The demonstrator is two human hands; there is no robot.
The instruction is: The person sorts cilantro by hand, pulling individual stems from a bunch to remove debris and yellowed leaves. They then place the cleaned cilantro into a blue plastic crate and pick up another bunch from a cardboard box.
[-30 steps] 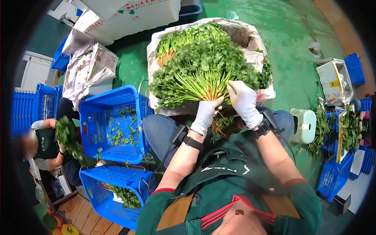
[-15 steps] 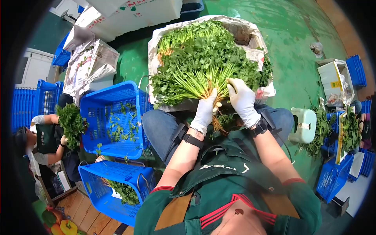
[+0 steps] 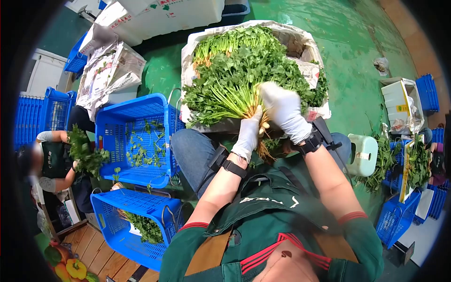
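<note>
We hold the coriander bunch (image 3: 230,82) by its stem end above our lap. Its leaves fan over the near edge of the newspaper-lined box (image 3: 300,44), probably to keep the roots free. Our left hand (image 3: 248,134) is closed round the stems. Our right hand (image 3: 282,110) curls over them just above; whether it grips, we cannot tell.

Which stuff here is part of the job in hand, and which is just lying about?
In hand: herb bunch, gripped at the roots by left hand; right hand on its stems; newspaper-lined box behind.
Lying about: blue crate, newspaper pile, green stool, white carton.
</note>
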